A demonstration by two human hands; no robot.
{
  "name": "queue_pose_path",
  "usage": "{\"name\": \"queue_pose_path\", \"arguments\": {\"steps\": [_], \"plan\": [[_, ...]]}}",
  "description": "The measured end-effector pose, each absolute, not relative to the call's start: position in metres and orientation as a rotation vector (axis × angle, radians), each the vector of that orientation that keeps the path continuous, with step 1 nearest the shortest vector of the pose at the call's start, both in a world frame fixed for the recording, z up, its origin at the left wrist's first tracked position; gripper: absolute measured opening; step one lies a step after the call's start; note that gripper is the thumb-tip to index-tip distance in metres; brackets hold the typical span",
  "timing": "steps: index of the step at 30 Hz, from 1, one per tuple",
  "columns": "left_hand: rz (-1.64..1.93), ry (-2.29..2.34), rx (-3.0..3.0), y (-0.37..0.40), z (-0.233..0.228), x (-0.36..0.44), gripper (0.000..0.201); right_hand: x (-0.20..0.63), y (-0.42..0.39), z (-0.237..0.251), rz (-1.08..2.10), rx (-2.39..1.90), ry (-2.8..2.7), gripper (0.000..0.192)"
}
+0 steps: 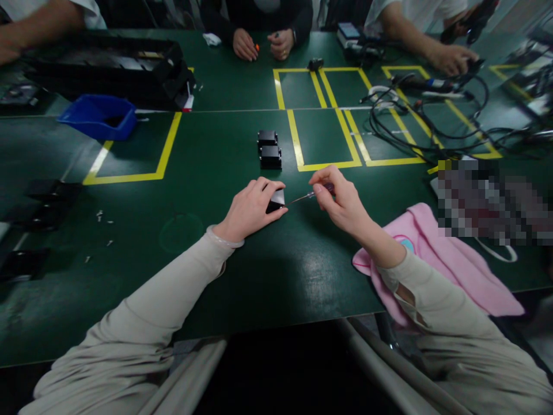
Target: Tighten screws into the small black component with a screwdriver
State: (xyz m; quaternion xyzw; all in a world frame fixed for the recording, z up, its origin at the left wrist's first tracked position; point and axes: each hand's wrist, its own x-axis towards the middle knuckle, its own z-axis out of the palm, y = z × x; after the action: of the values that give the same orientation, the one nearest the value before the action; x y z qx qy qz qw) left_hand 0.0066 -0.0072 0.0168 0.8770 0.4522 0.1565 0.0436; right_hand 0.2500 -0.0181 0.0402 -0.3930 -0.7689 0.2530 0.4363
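Our left hand [253, 208] curls its fingers [271, 187] over a small black plastic box [276, 200], thumb below and fingertips on top, pinning it to the dark green table [242, 276]; the fingers are bent close together and clamped on the box, not spread. Our right hand [341, 203] pinches a slim screwdriver with a clear purple handle [311, 195] between thumb and forefinger, the other fingers folded loosely behind, and the thin metal tip points left toward the box, just short of its exposed face as far as we can tell. To do this well, we judge that the box should stay flat and firmly pressed so it cannot skate on the smooth table, while the tip is brought in square to whatever small screw or slot sits on that face, which is too small to make out here; a light, steady pinch on the handle should keep the tip from slipping. Just beyond our hands, two more small black boxes [269, 149] stand touching each other beside a yellow taped rectangle [322, 137]. A pink cloth [444, 259] lies under our right forearm, a blue plastic bin [98, 116] sits far left, and other people's hands [263, 45] rest at the far edge.
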Motion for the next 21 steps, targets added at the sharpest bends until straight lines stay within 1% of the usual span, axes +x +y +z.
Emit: {"name": "queue_pose_path", "arguments": {"steps": [3, 7, 8, 11, 15, 19, 21], "plan": [[0.484, 1.385, 2.681, -0.0074, 0.017, 0.0071, 0.047, 0.2504, -0.018, 0.0406, 0.641, -0.985, -1.931, 0.018], [0.473, 1.388, 2.691, -0.0076, 0.0179, 0.0078, 0.047, 0.25, -0.0194, 0.0403, 0.671, -0.947, -1.925, 0.008], [0.466, 1.39, 2.692, -0.0076, 0.0181, 0.0079, 0.048, 0.2498, -0.0197, 0.0404, 0.672, -0.939, -1.926, 0.008], [0.461, 1.394, 2.687, -0.0075, 0.0184, 0.008, 0.047, 0.2502, -0.0195, 0.0408, 0.667, -0.958, -1.936, 0.01], [0.48, 1.39, 2.685, -0.0072, 0.0179, 0.0078, 0.047, 0.2512, -0.018, 0.0405, 0.674, -0.994, -1.922, 0.018], [0.474, 1.389, 2.682, -0.0072, 0.0176, 0.0076, 0.047, 0.2511, -0.0174, 0.0392, 0.702, -0.957, -1.916, 0.012], [0.474, 1.389, 2.685, -0.0073, 0.0176, 0.0075, 0.047, 0.2511, -0.0172, 0.0389, 0.694, -0.96, -1.91, 0.013]]}}
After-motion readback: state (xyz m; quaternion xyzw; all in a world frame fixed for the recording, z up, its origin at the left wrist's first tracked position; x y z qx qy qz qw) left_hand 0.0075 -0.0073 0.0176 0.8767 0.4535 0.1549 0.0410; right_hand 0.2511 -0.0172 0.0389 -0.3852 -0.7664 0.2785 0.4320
